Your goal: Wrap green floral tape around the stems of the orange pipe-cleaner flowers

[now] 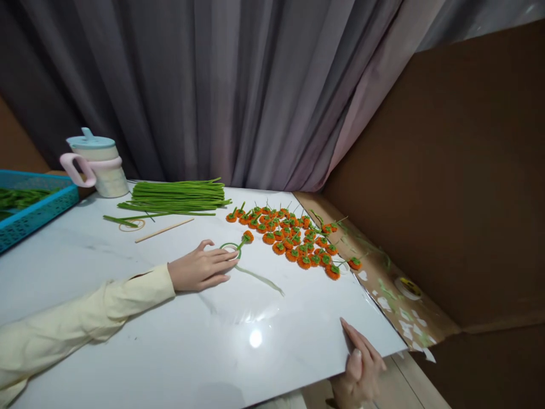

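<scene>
My left hand (203, 268) lies palm down on the white table, fingers stretched out. Its fingertips touch a roll of green tape (223, 246), partly covered by them. A pale green strip (261, 278) trails from beside the fingertips across the tabletop. Just beyond the roll is a single orange pompom-like flower (247, 237) with a green top and a short green stem. My right hand (361, 363) is at the table's near right edge, index finger extended over the surface; nothing shows in it, and its lower part is cut off by the frame.
Many orange flowers (292, 254) cluster at the back right. Behind my left hand lie a bundle of green stems (179, 196), a wooden stick (164, 230) and a tan ring (124, 228). A tumbler (111, 176) and blue basket (63, 199) stand left. Scraps (406, 328) litter the brown right side.
</scene>
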`<state>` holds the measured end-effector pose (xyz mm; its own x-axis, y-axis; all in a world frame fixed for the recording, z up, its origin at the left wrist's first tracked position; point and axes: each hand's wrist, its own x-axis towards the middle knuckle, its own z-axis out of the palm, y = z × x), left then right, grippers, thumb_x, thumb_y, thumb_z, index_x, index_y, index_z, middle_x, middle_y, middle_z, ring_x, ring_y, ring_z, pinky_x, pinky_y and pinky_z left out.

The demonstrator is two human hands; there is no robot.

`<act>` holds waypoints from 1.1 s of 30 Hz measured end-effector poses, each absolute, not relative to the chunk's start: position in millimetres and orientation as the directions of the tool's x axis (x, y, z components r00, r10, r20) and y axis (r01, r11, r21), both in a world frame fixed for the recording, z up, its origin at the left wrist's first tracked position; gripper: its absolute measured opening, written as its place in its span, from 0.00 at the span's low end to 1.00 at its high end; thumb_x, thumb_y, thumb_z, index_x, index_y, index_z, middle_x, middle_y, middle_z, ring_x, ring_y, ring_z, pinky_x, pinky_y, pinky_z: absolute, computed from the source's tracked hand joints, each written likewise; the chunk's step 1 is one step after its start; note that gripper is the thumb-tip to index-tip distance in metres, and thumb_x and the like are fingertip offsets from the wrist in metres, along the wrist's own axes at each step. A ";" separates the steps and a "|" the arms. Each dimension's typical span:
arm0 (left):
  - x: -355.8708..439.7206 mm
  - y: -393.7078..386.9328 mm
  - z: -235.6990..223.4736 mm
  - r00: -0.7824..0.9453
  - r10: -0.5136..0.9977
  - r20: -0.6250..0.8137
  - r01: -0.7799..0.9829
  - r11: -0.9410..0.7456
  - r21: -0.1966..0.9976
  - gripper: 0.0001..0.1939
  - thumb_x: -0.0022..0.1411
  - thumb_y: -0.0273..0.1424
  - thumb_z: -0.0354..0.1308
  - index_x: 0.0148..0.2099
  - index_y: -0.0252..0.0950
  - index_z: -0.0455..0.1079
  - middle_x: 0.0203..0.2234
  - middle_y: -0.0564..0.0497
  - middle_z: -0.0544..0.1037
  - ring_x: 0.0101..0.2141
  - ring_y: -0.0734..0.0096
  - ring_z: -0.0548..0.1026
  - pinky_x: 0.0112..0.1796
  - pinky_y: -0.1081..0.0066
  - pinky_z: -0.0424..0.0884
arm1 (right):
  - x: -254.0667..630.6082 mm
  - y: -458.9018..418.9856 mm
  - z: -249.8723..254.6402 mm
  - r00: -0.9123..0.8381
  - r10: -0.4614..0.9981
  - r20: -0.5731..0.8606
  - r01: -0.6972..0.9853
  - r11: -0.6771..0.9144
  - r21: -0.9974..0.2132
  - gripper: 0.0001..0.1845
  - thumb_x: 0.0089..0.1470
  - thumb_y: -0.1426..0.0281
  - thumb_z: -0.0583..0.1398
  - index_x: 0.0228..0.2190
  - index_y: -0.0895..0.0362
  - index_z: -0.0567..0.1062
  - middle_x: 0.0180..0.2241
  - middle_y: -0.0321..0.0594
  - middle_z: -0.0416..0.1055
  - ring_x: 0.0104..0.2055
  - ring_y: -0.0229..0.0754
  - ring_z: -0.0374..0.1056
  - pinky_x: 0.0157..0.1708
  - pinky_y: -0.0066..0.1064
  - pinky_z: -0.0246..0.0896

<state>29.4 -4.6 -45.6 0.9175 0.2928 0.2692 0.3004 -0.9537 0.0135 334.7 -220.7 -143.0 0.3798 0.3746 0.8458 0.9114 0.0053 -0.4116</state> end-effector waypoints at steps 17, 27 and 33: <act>72.5 -6.7 -42.2 0.803 0.561 0.202 0.431 -0.780 0.453 0.09 0.58 0.35 0.56 0.31 0.34 0.65 0.36 0.48 0.71 0.41 0.62 0.67 0.43 0.62 0.56 | 333.4 -226.0 -82.5 0.380 0.737 0.559 0.839 -0.020 -0.544 0.20 0.61 0.64 0.45 0.38 0.58 0.74 0.40 0.47 0.71 0.43 0.48 0.66 0.43 0.38 0.56; 46.6 -20.9 -52.1 0.708 0.706 -0.021 0.095 -0.066 0.993 0.17 0.55 0.44 0.57 0.31 0.33 0.63 0.18 0.52 0.73 0.22 0.72 0.71 0.30 0.71 0.68 | 277.8 -134.1 5.1 -0.273 0.954 -0.128 0.728 0.118 -0.676 0.18 0.59 0.59 0.50 0.44 0.54 0.70 0.32 0.40 0.74 0.31 0.40 0.69 0.34 0.30 0.62; 37.4 -23.8 -50.5 0.696 0.704 0.142 0.176 -0.359 0.916 0.15 0.60 0.41 0.52 0.31 0.32 0.68 0.20 0.50 0.76 0.24 0.72 0.73 0.32 0.71 0.68 | 240.5 -83.8 -6.4 -0.448 0.860 -0.245 0.480 0.000 -0.877 0.17 0.54 0.56 0.55 0.35 0.59 0.68 0.28 0.41 0.73 0.27 0.37 0.67 0.21 0.23 0.59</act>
